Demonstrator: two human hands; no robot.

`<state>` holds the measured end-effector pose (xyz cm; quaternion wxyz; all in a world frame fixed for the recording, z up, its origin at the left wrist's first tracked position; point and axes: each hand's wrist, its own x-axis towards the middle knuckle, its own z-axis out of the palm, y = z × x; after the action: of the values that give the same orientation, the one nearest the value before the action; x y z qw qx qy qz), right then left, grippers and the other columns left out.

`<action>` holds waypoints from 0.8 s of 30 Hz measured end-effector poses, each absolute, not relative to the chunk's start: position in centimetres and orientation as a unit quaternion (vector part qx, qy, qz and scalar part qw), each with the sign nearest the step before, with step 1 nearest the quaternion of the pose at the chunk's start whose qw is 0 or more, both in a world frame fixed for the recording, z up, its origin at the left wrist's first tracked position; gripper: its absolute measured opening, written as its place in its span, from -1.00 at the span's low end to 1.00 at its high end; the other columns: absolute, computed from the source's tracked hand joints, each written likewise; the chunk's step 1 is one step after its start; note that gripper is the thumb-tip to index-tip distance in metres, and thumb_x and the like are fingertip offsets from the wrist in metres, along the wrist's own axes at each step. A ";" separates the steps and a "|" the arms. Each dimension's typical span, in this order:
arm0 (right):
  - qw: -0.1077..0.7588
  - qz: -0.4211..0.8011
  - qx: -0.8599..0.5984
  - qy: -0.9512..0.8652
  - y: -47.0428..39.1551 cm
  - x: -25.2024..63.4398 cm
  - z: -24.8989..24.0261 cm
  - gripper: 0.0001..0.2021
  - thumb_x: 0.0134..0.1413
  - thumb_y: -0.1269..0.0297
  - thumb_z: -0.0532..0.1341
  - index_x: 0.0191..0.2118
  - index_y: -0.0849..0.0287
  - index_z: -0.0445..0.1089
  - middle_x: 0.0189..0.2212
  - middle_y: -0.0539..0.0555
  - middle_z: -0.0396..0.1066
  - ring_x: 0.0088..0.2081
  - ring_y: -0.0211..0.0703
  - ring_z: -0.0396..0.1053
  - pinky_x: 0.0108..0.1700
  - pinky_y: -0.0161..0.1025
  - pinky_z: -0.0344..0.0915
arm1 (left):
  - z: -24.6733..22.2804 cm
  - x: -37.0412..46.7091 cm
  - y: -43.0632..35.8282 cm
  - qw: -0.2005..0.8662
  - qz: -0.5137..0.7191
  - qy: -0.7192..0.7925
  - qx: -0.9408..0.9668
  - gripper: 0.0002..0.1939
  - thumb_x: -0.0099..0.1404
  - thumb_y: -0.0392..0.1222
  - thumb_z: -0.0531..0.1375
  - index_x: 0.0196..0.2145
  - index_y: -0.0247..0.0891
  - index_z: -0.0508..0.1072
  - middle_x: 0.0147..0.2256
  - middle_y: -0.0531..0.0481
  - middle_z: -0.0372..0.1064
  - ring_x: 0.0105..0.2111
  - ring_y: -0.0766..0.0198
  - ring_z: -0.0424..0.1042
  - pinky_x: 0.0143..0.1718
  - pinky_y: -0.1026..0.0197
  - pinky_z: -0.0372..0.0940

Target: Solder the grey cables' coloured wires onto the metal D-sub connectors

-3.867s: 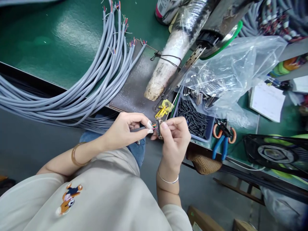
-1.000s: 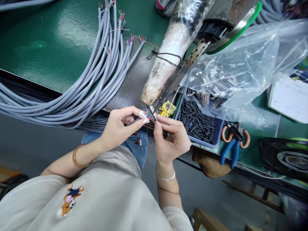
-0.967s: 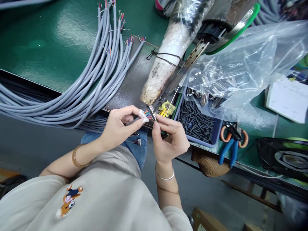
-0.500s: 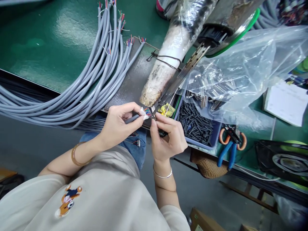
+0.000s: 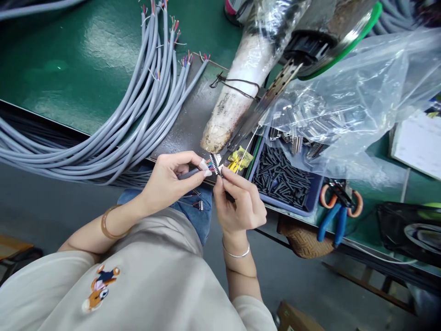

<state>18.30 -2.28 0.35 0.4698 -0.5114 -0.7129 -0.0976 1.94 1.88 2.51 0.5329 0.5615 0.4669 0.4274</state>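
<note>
— Holding what with the left grip (image 5: 172,177)?
— Pinching a grey cable (image 5: 190,173) near its stripped end, thumb and forefinger closed together, with something white over both fingertips.
— And with the right grip (image 5: 241,202)?
— Pinching too, thumb and forefinger nearly together on the near end of a small connector (image 5: 214,164), other fingers curled toward the palm.
— Found where, exactly?
— Tilted between both sets of fingertips, with thin coloured wires (image 5: 209,163) reaching from the cable to its row of pins. Too small to tell which are joined. Just beside the browned tip of a white wrapped tube (image 5: 237,87); hard to say whether touching.
— Anything close by?
— See a crumpled yellow piece (image 5: 245,158) right of the connector, then a blue tray (image 5: 292,208) full of short black sleeves (image 5: 279,179), with a clear plastic bag (image 5: 372,87) spread over its far end.
— And farther out?
— See pliers (image 5: 333,220) with orange and blue handles right of the tray, and, on the left, a large bundle of cables (image 5: 103,142) curving over the green surface (image 5: 76,55), ends bared to coloured strands. Down on the jeans (image 5: 193,218), spot more small connectors.
</note>
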 end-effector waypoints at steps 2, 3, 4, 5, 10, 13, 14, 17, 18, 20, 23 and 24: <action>0.477 -0.105 -0.511 -0.707 -2.5 18.4 0.4 -0.82 0.12 0.52 0.39 -0.21 0.12 0.47 -0.21 0.04 0.67 -0.23 -0.22 0.66 -0.14 -0.33 0.60 | 2.6 2.0 1.6 0.540 0.426 0.459 0.562 -0.92 0.23 -0.26 0.35 -0.39 -0.32 0.58 -0.45 -0.03 0.51 -0.54 0.41 0.33 -0.55 0.35 0.19; 0.481 -0.107 -0.510 -0.705 -2.6 18.5 0.4 -0.81 0.11 0.52 0.39 -0.21 0.12 0.46 -0.22 0.04 0.68 -0.24 -0.21 0.66 -0.15 -0.33 0.60 | 2.7 2.0 1.4 0.543 0.426 0.454 0.564 -0.92 0.24 -0.25 0.35 -0.38 -0.32 0.59 -0.43 -0.04 0.52 -0.51 0.39 0.35 -0.53 0.35 0.20; 0.482 -0.109 -0.511 -0.703 -2.7 18.5 0.3 -0.81 0.11 0.52 0.39 -0.22 0.12 0.46 -0.22 0.04 0.68 -0.24 -0.21 0.66 -0.15 -0.33 0.60 | 2.6 2.0 1.3 0.546 0.425 0.448 0.566 -0.92 0.25 -0.25 0.34 -0.36 -0.33 0.59 -0.41 -0.05 0.53 -0.50 0.39 0.36 -0.52 0.34 0.21; 0.481 -0.108 -0.515 -0.701 -2.8 18.5 0.3 -0.81 0.11 0.52 0.40 -0.23 0.12 0.46 -0.22 0.03 0.68 -0.24 -0.21 0.66 -0.16 -0.33 0.60 | 2.6 2.0 1.1 0.547 0.425 0.446 0.567 -0.92 0.26 -0.25 0.33 -0.35 -0.33 0.59 -0.40 -0.06 0.53 -0.50 0.40 0.35 -0.52 0.34 0.20; 0.480 -0.058 -0.536 -0.692 -2.5 18.2 0.5 -0.83 0.14 0.49 0.39 -0.26 0.11 0.43 -0.23 0.02 0.67 -0.25 -0.24 0.64 -0.16 -0.31 0.58 | 2.3 2.4 1.1 0.516 0.442 0.475 0.560 -0.91 0.25 -0.26 0.32 -0.38 -0.33 0.54 -0.54 0.06 0.39 -0.63 0.49 0.13 -0.60 0.34 0.03; 0.496 -0.022 -0.543 -0.677 -1.9 17.9 0.8 -0.83 0.13 0.47 0.40 -0.29 0.10 0.43 -0.25 0.01 0.65 -0.24 -0.22 0.63 -0.17 -0.28 0.57 | 2.3 2.7 1.3 0.493 0.461 0.477 0.563 -0.91 0.25 -0.28 0.31 -0.40 -0.32 0.52 -0.54 0.08 0.38 -0.64 0.50 0.09 -0.61 0.34 0.00; 0.500 -0.016 -0.546 -0.672 -1.7 17.8 0.9 -0.83 0.12 0.46 0.41 -0.30 0.10 0.43 -0.25 0.01 0.65 -0.24 -0.21 0.62 -0.17 -0.27 0.57 | 2.3 2.7 1.4 0.485 0.468 0.475 0.566 -0.92 0.25 -0.28 0.31 -0.40 -0.33 0.53 -0.51 0.06 0.42 -0.63 0.50 0.11 -0.60 0.34 0.02; 0.505 -0.015 -0.550 -0.665 -1.4 17.7 1.2 -0.85 0.12 0.45 0.42 -0.29 0.09 0.47 -0.23 -0.01 0.64 -0.24 -0.20 0.62 -0.19 -0.25 0.57 | 2.3 2.7 1.5 0.469 0.482 0.465 0.575 -0.93 0.27 -0.28 0.30 -0.38 -0.32 0.54 -0.39 -0.02 0.52 -0.55 0.46 0.26 -0.54 0.35 0.16; 0.506 -0.015 -0.550 -0.664 -1.3 17.7 1.3 -0.85 0.12 0.45 0.42 -0.29 0.08 0.48 -0.23 -0.01 0.64 -0.24 -0.20 0.61 -0.20 -0.24 0.57 | 2.4 2.7 1.5 0.467 0.486 0.460 0.579 -0.93 0.28 -0.28 0.30 -0.37 -0.32 0.55 -0.37 -0.03 0.53 -0.53 0.44 0.31 -0.52 0.35 0.20; 0.510 -0.014 -0.550 -0.662 -1.4 17.7 1.5 -0.86 0.12 0.44 0.42 -0.28 0.08 0.49 -0.23 -0.01 0.64 -0.23 -0.19 0.61 -0.19 -0.22 0.58 | 2.4 2.6 1.5 0.466 0.489 0.450 0.584 -0.94 0.28 -0.28 0.31 -0.35 -0.31 0.55 -0.35 -0.05 0.54 -0.50 0.41 0.35 -0.49 0.35 0.25; 0.508 -0.005 -0.551 -0.662 -1.4 17.7 1.6 -0.86 0.11 0.43 0.43 -0.27 0.08 0.50 -0.22 0.00 0.63 -0.22 -0.18 0.61 -0.18 -0.21 0.59 | 2.6 2.5 1.5 0.469 0.490 0.444 0.585 -0.96 0.28 -0.30 0.31 -0.35 -0.31 0.56 -0.36 -0.05 0.54 -0.50 0.42 0.36 -0.50 0.35 0.25; 0.508 -0.005 -0.550 -0.663 -1.4 17.8 1.6 -0.86 0.11 0.43 0.43 -0.28 0.08 0.49 -0.22 0.00 0.63 -0.22 -0.19 0.61 -0.17 -0.21 0.59 | 2.6 2.4 1.5 0.473 0.487 0.445 0.584 -0.96 0.28 -0.30 0.31 -0.35 -0.31 0.56 -0.36 -0.05 0.53 -0.51 0.42 0.36 -0.51 0.35 0.25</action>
<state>17.76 -1.43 1.56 0.5083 -0.5496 -0.6630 -0.0047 2.45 1.53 2.62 0.4730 0.5837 0.4449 0.4874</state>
